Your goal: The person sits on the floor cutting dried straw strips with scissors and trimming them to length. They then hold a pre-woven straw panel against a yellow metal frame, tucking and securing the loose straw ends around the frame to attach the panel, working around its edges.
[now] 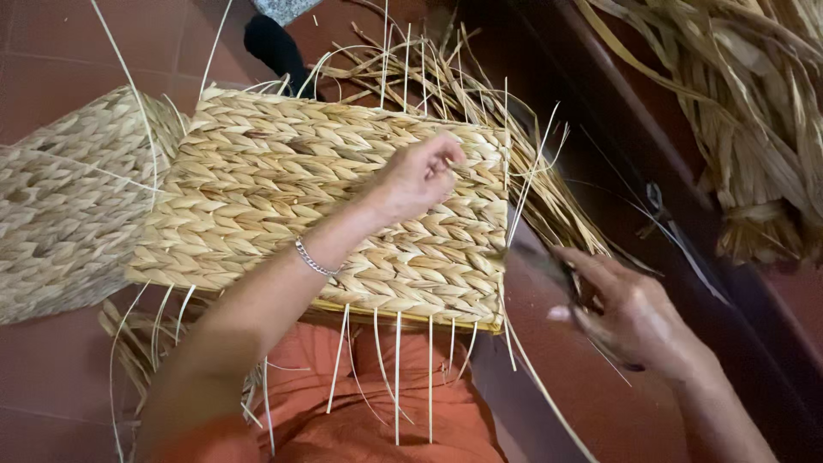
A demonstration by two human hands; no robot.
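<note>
— What do you have, going from nine o'clock across?

— A second woven mat [60,206] lies on the floor at nine o'clock. Just beside it, the woven straw panel [343,206] sits at centre, resting over the person's lap, with thin stiff strands [397,377] hanging from its six o'clock edge. The left hand [420,176] rests on the panel's upper right part, fingers pinched shut on a strand near the edge.

— And the right?

— The right hand [630,317], at four o'clock, is curled around dark scissors [536,261], their tip touching the panel's right edge. How far the blades gape I cannot tell.

— Risks?

— I judge the blades could nick the braid itself, being so close to it, or catch the pinching fingers. Loose straw [754,129] is heaped at two o'clock.
</note>
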